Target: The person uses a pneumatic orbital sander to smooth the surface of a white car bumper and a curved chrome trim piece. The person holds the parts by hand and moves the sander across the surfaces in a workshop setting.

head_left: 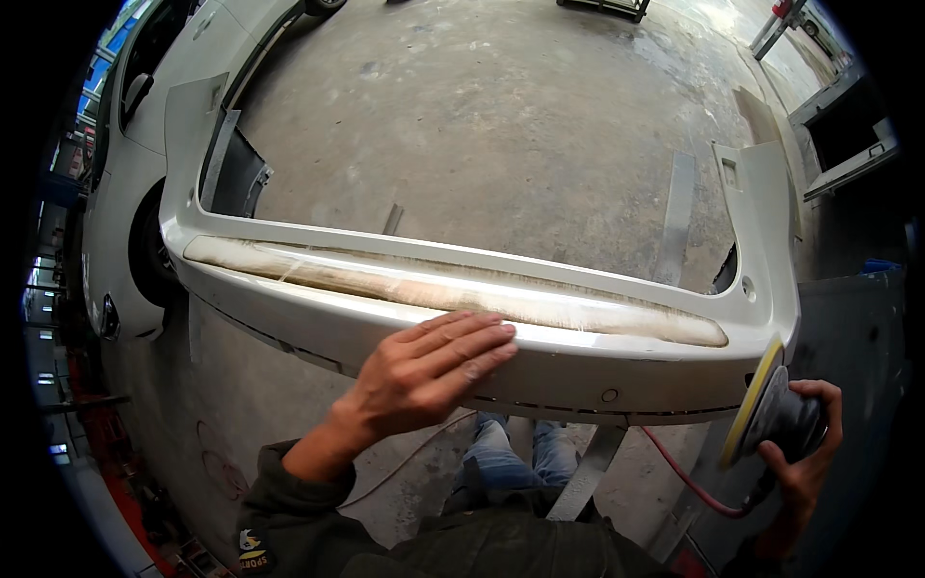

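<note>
A white car bumper (646, 376) lies crosswise in front of me, with a long recessed strip (578, 306) along its top that looks scuffed beige and brown. My left hand (434, 371) lies on the front edge of that strip, palm down, fingers straight. At the right end of the bumper, my right hand (807, 462) grips a round dark sander (792, 414) with a yellow-edged pad (747, 405), tilted on its side close to the bumper's face. A red hose (684, 472) runs down from the sander.
A white car (145, 116) stands at the left on the concrete floor (462, 135). A metal support (593, 462) angles below the bumper beside my legs (515, 453). A dark cabinet with an opening (838, 135) is at upper right, near a grey surface (848, 337). A wheeled rack (602, 8) stands behind.
</note>
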{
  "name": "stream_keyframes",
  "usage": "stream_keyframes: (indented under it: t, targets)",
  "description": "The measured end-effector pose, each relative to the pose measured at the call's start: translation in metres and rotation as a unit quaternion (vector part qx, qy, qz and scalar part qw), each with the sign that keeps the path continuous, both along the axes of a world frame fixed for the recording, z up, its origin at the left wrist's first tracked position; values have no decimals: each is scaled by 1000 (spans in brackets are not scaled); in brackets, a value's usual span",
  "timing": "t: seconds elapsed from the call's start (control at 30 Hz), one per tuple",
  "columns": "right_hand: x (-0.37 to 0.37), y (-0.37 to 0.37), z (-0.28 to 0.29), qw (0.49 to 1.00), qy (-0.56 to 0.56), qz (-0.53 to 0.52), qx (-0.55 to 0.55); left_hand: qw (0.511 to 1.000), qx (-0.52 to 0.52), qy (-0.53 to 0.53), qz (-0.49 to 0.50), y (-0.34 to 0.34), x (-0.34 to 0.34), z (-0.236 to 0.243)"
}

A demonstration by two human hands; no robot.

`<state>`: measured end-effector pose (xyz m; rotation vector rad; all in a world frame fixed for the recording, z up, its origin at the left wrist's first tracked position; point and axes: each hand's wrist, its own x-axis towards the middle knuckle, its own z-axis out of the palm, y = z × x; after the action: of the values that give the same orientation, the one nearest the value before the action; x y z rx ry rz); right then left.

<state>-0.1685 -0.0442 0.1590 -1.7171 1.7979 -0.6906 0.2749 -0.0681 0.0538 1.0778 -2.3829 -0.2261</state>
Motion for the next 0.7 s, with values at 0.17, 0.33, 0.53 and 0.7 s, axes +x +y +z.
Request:
stream_keyframes:
  t: [0.17,0.33,0.53,0.7]
  targets:
    - [-15,8,-7,1000,-13,-5,-4,996,81,28,-5,-2,15,13]
    - [-17,12,-16,999,-29,-16,3,990,127,13,-57,-16,-7,14]
    - [-22,9,-21,1000,-27,-8,12,987,136,-5,-81,-24,-13,13]
    - [-44,3,-27,1000,-11,-2,-7,990,134,-25,-42,-16,19,23]
